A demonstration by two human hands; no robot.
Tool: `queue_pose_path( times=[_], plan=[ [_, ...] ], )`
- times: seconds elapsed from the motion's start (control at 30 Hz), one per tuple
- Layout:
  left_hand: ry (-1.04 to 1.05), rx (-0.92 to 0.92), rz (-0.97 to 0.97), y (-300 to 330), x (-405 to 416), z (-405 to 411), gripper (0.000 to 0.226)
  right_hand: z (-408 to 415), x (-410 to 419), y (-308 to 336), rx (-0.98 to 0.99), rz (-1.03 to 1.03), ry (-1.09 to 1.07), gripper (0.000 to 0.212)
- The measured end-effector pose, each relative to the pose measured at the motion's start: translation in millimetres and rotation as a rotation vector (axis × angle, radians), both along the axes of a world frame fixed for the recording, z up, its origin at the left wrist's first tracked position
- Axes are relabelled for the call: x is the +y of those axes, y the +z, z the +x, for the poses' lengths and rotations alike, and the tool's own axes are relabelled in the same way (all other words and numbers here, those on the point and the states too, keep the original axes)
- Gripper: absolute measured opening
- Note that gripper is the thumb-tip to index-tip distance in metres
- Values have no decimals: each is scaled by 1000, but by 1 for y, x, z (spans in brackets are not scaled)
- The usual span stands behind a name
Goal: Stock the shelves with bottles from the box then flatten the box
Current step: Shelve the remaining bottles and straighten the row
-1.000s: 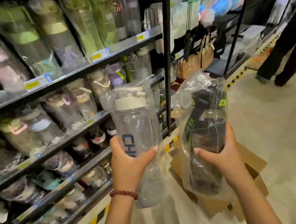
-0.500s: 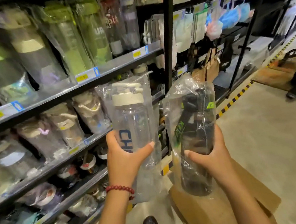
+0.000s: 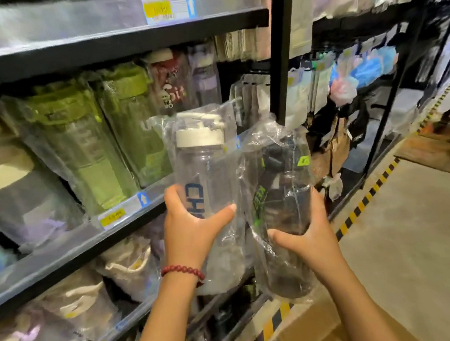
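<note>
We see an evenly lit, fairly bright store interior; the pale floor point(image 3: 421, 243) at lower right carries only soft shadows. Motion blur smears the upper shelf edge point(image 3: 78, 20) and the bagged green bottles point(image 3: 83, 150) at left. Glare flecks the plastic bag point(image 3: 269, 146) at centre, where focus is sharpest. We notice wide-angle distortion bending the black upright post point(image 3: 282, 36) and the racks at the right edge.
</note>
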State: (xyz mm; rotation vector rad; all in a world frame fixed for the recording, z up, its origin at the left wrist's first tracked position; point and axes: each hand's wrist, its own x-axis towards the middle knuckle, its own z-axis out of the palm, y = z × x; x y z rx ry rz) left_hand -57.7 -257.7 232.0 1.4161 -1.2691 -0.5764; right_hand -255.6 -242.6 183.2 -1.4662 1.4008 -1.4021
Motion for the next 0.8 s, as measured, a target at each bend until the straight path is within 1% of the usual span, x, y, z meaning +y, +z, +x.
queue_pose_path(
  times=[0.1, 0.23, 0.33, 0.53, 0.63, 0.8],
  plan=[
    [28, -9, -26, 11, -37, -4, 74, -3, -43, 7, 7, -34, 40, 104],
    [94, -13, -61, 21, -81, -12, 73, -10, -103, 22, 9, -80, 83, 97],
    [162, 22, -87, 26, -112, -23, 78, -19, -150, 31, 45, -110, 130, 101],
    [286, 98, -185, 34, -170, -49, 73, -31, -234, 56, 91, -148, 230, 110],
    [343, 127, -237, 37, -191, -58, 69, -33, -267, 63, 112, -193, 279, 107],
    [374, 190, -346, 41, -214, -67, 63, -37, -304, 79, 121, -238, 382, 101]
  ],
)
